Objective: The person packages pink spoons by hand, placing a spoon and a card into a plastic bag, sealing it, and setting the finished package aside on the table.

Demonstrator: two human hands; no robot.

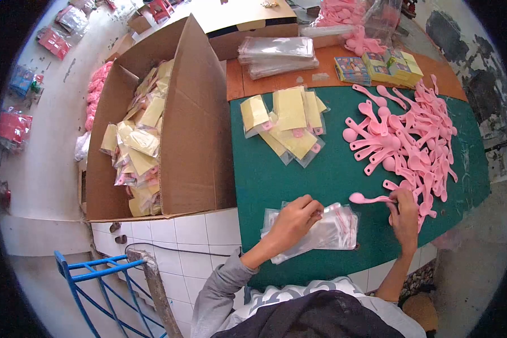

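Note:
My right hand (pixel 405 217) pinches a pink plastic spoon (pixel 366 198) by its handle, with the round bowl pointing left. A large pile of similar pink spoons (pixel 414 141) lies just beyond that hand. My left hand (pixel 296 221) is closed in a pinch at the upper edge of a stack of clear plastic bags (pixel 332 231); its fingertips seem to grip the top bag. Farther back on the green table top (pixel 298 183), several filled bags with yellowish cards (pixel 290 112) lie in a loose heap, pink spoon handles showing in some.
A tall open cardboard box (pixel 197 129) full of packed bags stands left of the table. Along the back lie a stack of clear bags (pixel 276 53), printed card bundles (pixel 386 67) and a bag of pink items (pixel 343 14). A blue metal frame (pixel 96 276) is at lower left.

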